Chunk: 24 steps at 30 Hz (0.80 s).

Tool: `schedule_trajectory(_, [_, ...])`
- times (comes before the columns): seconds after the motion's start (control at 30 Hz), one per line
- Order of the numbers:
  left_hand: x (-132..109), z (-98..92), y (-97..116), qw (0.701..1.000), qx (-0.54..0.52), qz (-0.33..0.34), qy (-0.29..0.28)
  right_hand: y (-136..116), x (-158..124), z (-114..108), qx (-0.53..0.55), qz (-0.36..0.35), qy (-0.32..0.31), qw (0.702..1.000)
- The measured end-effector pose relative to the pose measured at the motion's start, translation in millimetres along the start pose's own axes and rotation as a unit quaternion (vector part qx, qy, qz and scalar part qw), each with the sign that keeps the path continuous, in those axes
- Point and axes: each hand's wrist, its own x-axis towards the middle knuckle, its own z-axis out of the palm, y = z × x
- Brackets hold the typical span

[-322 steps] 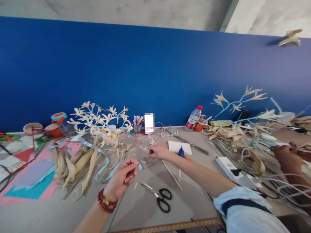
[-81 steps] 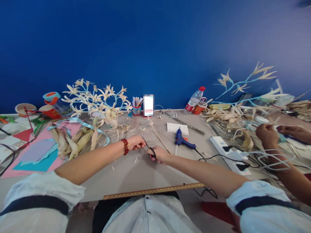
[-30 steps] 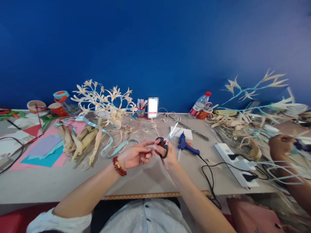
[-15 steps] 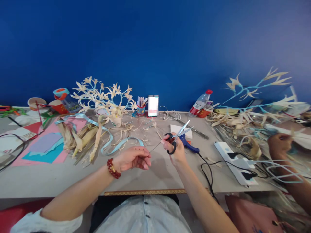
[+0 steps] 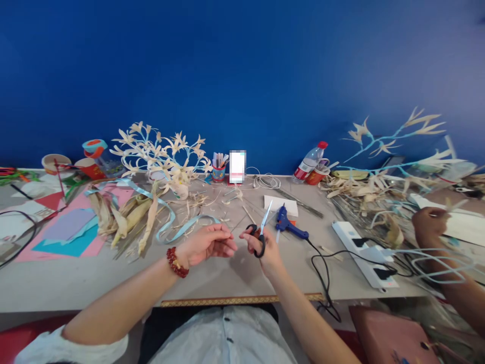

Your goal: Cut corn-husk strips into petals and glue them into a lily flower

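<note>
My left hand (image 5: 210, 245), with a beaded red bracelet (image 5: 177, 262) at the wrist, is closed in a pinch. A thin wire (image 5: 238, 223) shows faintly beside its fingertips. A short gap to the right, my right hand (image 5: 270, 255) is closed around black-handled scissors (image 5: 265, 218). The scissor blades are together and point up and away from me. Just right of the scissors, a blue glue gun (image 5: 291, 225) lies on the table by a white card (image 5: 281, 205).
Dried husks (image 5: 136, 222) and a pale blue ribbon (image 5: 182, 232) lie left, before husk flowers (image 5: 162, 156). A power strip (image 5: 364, 255) with cables is at right, near another person's hand (image 5: 428, 225). A bottle (image 5: 308, 164) and a phone (image 5: 237, 167) stand at the back.
My right hand has moved left and slightly down, nearer my left hand. The scissor blades have gone from spread to together. The wire no longer clearly spans between my hands.
</note>
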Motion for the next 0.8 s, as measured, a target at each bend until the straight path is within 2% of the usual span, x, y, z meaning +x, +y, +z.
schedule_trajectory(0.23, [5.5, 0.6, -2.0, 1.0, 0.013, -0.01, -0.004, -10.6, 4.2, 11.4, 0.02, -0.008, -0.003, 1.0])
schedule_trajectory(0.4, [8.9, 0.6, -4.5, 1.0, 0.022, -0.007, -0.008, -6.0, 10.3, 19.4, 0.033, -0.016, -0.01, 0.999])
schedule_trajectory(0.8, [7.2, 5.4, 0.3, 0.998, 0.068, -0.001, -0.004, -4.2, 17.0, 16.8, 0.003, -0.033, -0.015, 0.999])
